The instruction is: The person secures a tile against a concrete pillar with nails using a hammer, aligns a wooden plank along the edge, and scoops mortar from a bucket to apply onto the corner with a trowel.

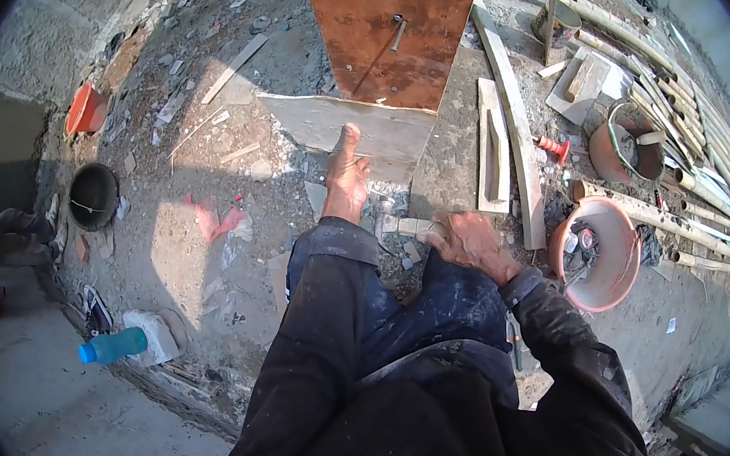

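Note:
My left hand (348,181) is at the near edge of a pale grey wooden board (297,117), its thumb lying up the board's face and its other fingers partly hidden. The board sits against the lower end of a reddish-brown panel (387,32), from which a bolt or large nail (398,35) sticks out. In my right hand (476,242) is a hammer (397,224), fingers wrapped round its handle. The hammer head is just to the right of my left wrist, below the board.
On the right are a bucket with small items (601,214), a second bucket (603,152), long planks (510,136), a wooden float (492,143) and bamboo poles (701,122). A black bucket (94,197), an orange bucket (87,111) and a blue bottle (117,346) stand left. Rubble litters the ground.

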`<state>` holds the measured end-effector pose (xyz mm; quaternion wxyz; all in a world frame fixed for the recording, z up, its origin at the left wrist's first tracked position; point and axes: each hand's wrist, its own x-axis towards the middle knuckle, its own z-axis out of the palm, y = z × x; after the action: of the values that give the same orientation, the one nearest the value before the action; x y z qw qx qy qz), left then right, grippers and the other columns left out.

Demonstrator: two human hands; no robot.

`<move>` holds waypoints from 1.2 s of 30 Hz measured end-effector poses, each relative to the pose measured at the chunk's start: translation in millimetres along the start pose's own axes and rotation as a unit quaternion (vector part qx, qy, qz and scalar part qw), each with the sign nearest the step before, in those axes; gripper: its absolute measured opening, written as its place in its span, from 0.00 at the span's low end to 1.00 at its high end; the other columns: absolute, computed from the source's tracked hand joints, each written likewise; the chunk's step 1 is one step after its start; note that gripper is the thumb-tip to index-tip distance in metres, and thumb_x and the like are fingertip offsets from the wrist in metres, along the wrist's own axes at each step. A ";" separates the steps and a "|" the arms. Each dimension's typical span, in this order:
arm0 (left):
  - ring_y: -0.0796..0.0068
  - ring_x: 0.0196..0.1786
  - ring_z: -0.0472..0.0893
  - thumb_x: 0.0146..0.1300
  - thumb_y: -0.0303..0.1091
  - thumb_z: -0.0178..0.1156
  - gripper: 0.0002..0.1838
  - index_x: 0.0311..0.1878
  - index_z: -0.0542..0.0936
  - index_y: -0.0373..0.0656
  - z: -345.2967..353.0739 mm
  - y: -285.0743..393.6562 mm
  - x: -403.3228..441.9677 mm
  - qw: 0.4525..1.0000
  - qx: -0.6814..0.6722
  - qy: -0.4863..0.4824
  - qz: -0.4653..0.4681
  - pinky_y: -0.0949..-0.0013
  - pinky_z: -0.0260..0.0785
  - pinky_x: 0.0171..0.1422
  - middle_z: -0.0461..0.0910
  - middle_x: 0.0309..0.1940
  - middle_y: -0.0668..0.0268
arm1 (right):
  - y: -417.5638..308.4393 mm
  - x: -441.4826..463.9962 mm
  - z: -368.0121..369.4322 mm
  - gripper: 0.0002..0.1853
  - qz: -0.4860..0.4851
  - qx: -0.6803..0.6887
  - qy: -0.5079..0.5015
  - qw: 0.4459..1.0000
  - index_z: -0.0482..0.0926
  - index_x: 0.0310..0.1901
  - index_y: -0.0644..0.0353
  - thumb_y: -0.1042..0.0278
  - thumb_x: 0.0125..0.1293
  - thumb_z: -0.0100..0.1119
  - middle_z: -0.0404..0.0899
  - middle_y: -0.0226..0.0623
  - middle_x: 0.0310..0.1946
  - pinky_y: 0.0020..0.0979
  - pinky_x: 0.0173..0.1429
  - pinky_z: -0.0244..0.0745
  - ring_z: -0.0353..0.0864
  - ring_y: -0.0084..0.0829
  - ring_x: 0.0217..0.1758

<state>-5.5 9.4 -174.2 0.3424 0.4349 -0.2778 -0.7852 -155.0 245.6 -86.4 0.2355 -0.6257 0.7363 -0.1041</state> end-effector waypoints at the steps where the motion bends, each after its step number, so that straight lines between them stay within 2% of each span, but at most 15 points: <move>1: 0.62 0.55 0.78 0.37 0.80 0.79 0.71 0.80 0.62 0.49 0.5 0.6 -1.5 1.000 0.006 0.002 -0.004 0.61 0.63 0.54 0.73 0.66 0.63 | -5.7 -16.8 2.9 0.26 0.019 -0.002 -0.005 1.000 0.86 0.49 0.59 0.40 0.71 0.63 0.88 0.53 0.33 0.55 0.47 0.81 0.89 0.57 0.42; 4: 0.48 0.71 0.70 0.39 0.84 0.75 0.78 0.85 0.52 0.47 7.0 9.8 -10.7 0.999 0.038 -0.022 0.007 0.48 0.58 0.70 0.62 0.78 0.58 | -12.9 -67.3 11.8 0.26 0.102 0.041 -0.018 0.994 0.87 0.48 0.57 0.39 0.69 0.65 0.87 0.54 0.33 0.54 0.47 0.81 0.89 0.57 0.41; 6: 0.33 0.82 0.53 0.40 0.87 0.71 0.81 0.88 0.43 0.48 2.0 4.3 -6.9 0.999 0.033 -0.008 -0.031 0.31 0.42 0.80 0.46 0.86 0.54 | -17.2 -103.2 14.4 0.26 0.174 0.103 0.009 0.979 0.88 0.47 0.58 0.39 0.68 0.66 0.87 0.54 0.33 0.54 0.46 0.80 0.88 0.58 0.41; 9: 0.28 0.85 0.43 0.41 0.88 0.69 0.81 0.89 0.39 0.51 20.6 17.6 -35.2 0.999 0.031 -0.026 -0.019 0.24 0.30 0.81 0.36 0.88 0.52 | -9.4 -151.7 34.8 0.27 0.232 0.152 0.078 0.958 0.88 0.45 0.60 0.38 0.68 0.67 0.87 0.57 0.34 0.54 0.46 0.80 0.88 0.59 0.41; 11: 0.28 0.85 0.42 0.42 0.89 0.67 0.80 0.89 0.40 0.52 24.6 19.4 -45.9 0.999 0.030 -0.023 -0.013 0.23 0.30 0.81 0.34 0.88 0.52 | 3.4 -176.3 58.0 0.26 0.257 0.133 0.205 0.935 0.87 0.44 0.61 0.40 0.69 0.66 0.86 0.57 0.33 0.53 0.45 0.79 0.87 0.59 0.39; 15: 0.35 0.86 0.42 0.47 0.87 0.66 0.76 0.88 0.43 0.51 28.7 23.1 -60.1 0.999 0.036 -0.021 0.002 0.25 0.36 0.81 0.34 0.88 0.49 | 19.4 -195.1 61.4 0.25 0.289 0.204 0.208 0.912 0.87 0.46 0.62 0.43 0.69 0.67 0.85 0.59 0.33 0.52 0.44 0.77 0.85 0.60 0.38; 18: 0.45 0.84 0.55 0.60 0.73 0.69 0.63 0.86 0.53 0.42 17.9 14.4 -84.4 0.994 0.108 0.003 0.020 0.39 0.50 0.81 0.48 0.85 0.44 | 14.1 -204.4 45.9 0.19 0.336 0.536 0.174 0.754 0.79 0.37 0.57 0.48 0.73 0.67 0.73 0.25 0.26 0.26 0.30 0.62 0.71 0.18 0.27; 20: 0.46 0.79 0.69 0.72 0.56 0.65 0.43 0.80 0.66 0.37 -0.6 0.1 -85.3 0.923 0.332 0.018 0.194 0.52 0.59 0.81 0.68 0.77 0.44 | 36.2 -205.9 61.8 0.16 0.329 0.574 0.178 0.729 0.80 0.37 0.56 0.51 0.71 0.69 0.72 0.22 0.24 0.26 0.28 0.62 0.71 0.19 0.24; 21: 0.47 0.69 0.80 0.73 0.42 0.64 0.26 0.68 0.80 0.37 5.4 14.9 -113.2 0.922 0.340 -0.038 0.184 0.57 0.68 0.75 0.84 0.63 0.49 | 43.1 -210.1 66.3 0.15 0.329 0.584 0.179 0.720 0.79 0.37 0.57 0.54 0.71 0.69 0.71 0.23 0.23 0.27 0.27 0.62 0.70 0.19 0.23; 22: 0.47 0.69 0.80 0.73 0.42 0.64 0.26 0.68 0.80 0.37 1.7 22.3 -121.7 0.920 0.345 -0.045 0.180 0.57 0.68 0.75 0.84 0.63 0.49 | 49.3 -216.7 72.0 0.15 0.332 0.594 0.179 0.711 0.77 0.36 0.58 0.56 0.70 0.69 0.70 0.25 0.22 0.28 0.26 0.62 0.69 0.20 0.22; 24: 0.45 0.67 0.82 0.69 0.38 0.68 0.19 0.58 0.86 0.39 -20.6 33.7 -138.7 0.789 0.523 -0.113 0.301 0.54 0.69 0.76 0.88 0.55 0.53 | 58.5 -232.1 88.2 0.14 0.349 0.587 0.185 0.706 0.78 0.38 0.60 0.59 0.69 0.69 0.72 0.27 0.23 0.30 0.26 0.64 0.69 0.21 0.22; 27: 0.45 0.81 0.66 0.65 0.41 0.70 0.23 0.60 0.85 0.42 -30.7 59.6 -187.9 0.618 0.711 -0.082 0.325 0.31 0.43 0.85 0.81 0.66 0.51 | 63.4 -264.7 95.7 0.13 0.389 0.514 0.193 0.740 0.79 0.40 0.65 0.62 0.68 0.68 0.74 0.30 0.24 0.32 0.27 0.65 0.71 0.23 0.23; 29: 0.47 0.85 0.57 0.63 0.44 0.72 0.31 0.68 0.79 0.44 -46.3 61.5 -211.4 0.582 0.765 -0.054 0.270 0.22 0.31 0.83 0.74 0.73 0.50 | 50.6 -291.4 94.8 0.14 0.415 0.495 0.208 0.735 0.80 0.43 0.68 0.63 0.67 0.67 0.76 0.33 0.26 0.35 0.30 0.68 0.74 0.26 0.26; 31: 0.44 0.85 0.55 0.65 0.45 0.70 0.39 0.77 0.71 0.42 -49.0 65.4 -228.0 0.721 0.662 -0.125 0.161 0.43 0.42 0.88 0.68 0.77 0.45 | 46.8 -316.9 101.7 0.19 0.431 0.471 0.223 0.737 0.80 0.48 0.71 0.62 0.65 0.68 0.79 0.39 0.29 0.40 0.38 0.73 0.79 0.34 0.32; 36: 0.47 0.85 0.56 0.70 0.42 0.65 0.37 0.80 0.68 0.43 -72.3 44.9 -230.4 0.728 0.638 -0.085 0.236 0.50 0.47 0.87 0.60 0.82 0.46 | 45.5 -354.0 111.1 0.26 0.414 0.270 0.332 0.804 0.80 0.55 0.72 0.60 0.61 0.70 0.84 0.54 0.36 0.46 0.51 0.76 0.84 0.51 0.41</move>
<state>160.2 151.5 -61.5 0.1331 0.4031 -0.8350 -0.3502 -104.2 613.8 -126.5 0.1564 -0.1002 0.9007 -0.3927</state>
